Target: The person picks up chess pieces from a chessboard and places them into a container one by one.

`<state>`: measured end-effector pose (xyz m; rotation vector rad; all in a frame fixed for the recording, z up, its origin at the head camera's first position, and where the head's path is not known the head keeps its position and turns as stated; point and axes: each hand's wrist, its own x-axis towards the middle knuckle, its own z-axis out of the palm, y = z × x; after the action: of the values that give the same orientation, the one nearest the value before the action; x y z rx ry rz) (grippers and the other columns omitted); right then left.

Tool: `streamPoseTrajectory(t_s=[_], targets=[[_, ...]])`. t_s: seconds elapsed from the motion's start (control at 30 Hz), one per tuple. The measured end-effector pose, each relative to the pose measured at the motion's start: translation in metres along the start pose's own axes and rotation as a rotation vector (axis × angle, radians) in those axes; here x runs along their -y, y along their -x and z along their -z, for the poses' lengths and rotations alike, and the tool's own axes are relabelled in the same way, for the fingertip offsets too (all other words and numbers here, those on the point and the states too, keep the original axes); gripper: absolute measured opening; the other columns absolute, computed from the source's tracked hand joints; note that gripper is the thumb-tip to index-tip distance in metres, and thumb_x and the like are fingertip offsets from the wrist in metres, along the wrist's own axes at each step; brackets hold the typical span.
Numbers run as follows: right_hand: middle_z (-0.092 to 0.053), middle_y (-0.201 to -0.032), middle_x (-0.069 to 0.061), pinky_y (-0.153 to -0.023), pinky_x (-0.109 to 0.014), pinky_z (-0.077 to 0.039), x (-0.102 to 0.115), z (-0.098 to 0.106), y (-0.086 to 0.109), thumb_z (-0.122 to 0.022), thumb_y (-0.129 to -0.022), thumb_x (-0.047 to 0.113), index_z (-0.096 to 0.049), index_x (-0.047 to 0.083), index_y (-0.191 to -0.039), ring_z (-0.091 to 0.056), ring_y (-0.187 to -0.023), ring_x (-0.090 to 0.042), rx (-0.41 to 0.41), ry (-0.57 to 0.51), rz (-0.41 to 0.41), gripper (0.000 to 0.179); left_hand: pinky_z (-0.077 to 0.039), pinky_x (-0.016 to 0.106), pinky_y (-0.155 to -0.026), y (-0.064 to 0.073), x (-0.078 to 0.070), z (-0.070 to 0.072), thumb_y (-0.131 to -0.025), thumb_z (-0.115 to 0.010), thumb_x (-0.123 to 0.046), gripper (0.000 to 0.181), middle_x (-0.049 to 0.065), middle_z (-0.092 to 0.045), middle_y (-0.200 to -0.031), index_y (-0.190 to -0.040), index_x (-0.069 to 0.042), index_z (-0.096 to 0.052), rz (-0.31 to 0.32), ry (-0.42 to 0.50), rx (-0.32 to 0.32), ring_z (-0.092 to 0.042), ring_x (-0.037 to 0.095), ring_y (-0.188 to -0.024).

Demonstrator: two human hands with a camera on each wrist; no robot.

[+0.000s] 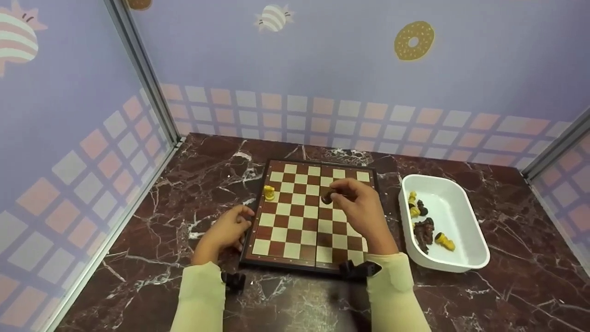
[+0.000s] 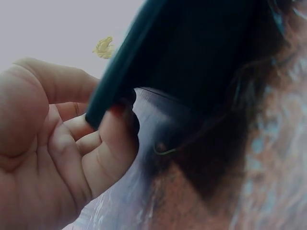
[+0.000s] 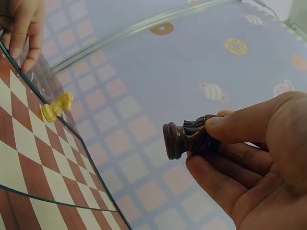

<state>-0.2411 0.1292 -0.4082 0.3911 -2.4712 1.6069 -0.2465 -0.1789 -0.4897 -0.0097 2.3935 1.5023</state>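
A dark brown chess knight (image 3: 182, 138) is pinched between thumb and fingers of my right hand (image 1: 363, 210), held above the right half of the chessboard (image 1: 296, 223). Its base points away from the palm in the right wrist view. My left hand (image 1: 225, 231) holds the board's left edge, with the thumb on one side and fingers curled to the other, as the left wrist view shows. A yellow knight (image 1: 269, 193) stands on the board near that left edge, just beyond the left fingertips.
Right of the board sits a white plastic tray (image 1: 474, 235) with several yellow and dark brown chess pieces (image 1: 424, 232) lying in it. Patterned walls (image 1: 295, 55) enclose the marbled tabletop (image 1: 156, 235) at the back and sides.
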Motion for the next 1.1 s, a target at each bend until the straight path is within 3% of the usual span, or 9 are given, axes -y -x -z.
streamPoseTrajectory(t_s=[0.13, 0.83, 1.03, 1.1], targets=[[-0.068, -0.091, 0.002, -0.074, -0.026, -0.054, -0.002, 0.005, 0.0, -0.062, -0.086, 0.012, -0.063, 0.022, -0.1, -0.065, -0.083, -0.01, -0.008, -0.001, -0.014, 0.017, -0.049, 0.036, -0.039, -0.001, 0.001, 0.001, -0.093, -0.047, -0.008, 0.024, 0.009, -0.05, -0.071, -0.116, -0.012, -0.048, 0.002, 0.011, 0.013, -0.045, 0.017, -0.044], [-0.066, -0.096, -0.008, -0.075, -0.021, -0.051, -0.023, 0.046, -0.004, -0.064, -0.084, 0.011, -0.064, 0.009, -0.1, -0.063, -0.086, -0.012, -0.163, -0.007, -0.026, 0.016, -0.05, 0.038, -0.041, -0.001, -0.001, 0.001, -0.093, -0.047, -0.01, 0.024, 0.008, -0.048, -0.069, -0.116, -0.014, -0.048, 0.01, 0.016, 0.011, -0.046, 0.018, -0.046], [-0.068, -0.095, -0.009, -0.071, -0.021, -0.052, -0.026, 0.057, 0.0, -0.063, -0.085, 0.011, -0.064, 0.009, -0.101, -0.065, -0.085, -0.014, -0.204, -0.063, -0.063, 0.016, -0.049, 0.037, -0.042, -0.001, 0.0, 0.001, -0.093, -0.047, -0.01, 0.024, 0.008, -0.049, -0.073, -0.117, -0.015, -0.048, 0.034, 0.026, 0.01, -0.047, 0.018, -0.048], [-0.067, -0.096, -0.011, -0.075, -0.023, -0.052, -0.024, 0.061, 0.002, -0.062, -0.085, 0.008, -0.063, 0.006, -0.102, -0.065, -0.086, -0.015, -0.212, -0.089, -0.067, 0.017, -0.049, 0.036, -0.041, -0.001, 0.0, 0.001, -0.093, -0.047, -0.009, 0.024, 0.008, -0.049, -0.074, -0.117, -0.015, -0.048, 0.036, 0.03, 0.01, -0.047, 0.017, -0.049]])
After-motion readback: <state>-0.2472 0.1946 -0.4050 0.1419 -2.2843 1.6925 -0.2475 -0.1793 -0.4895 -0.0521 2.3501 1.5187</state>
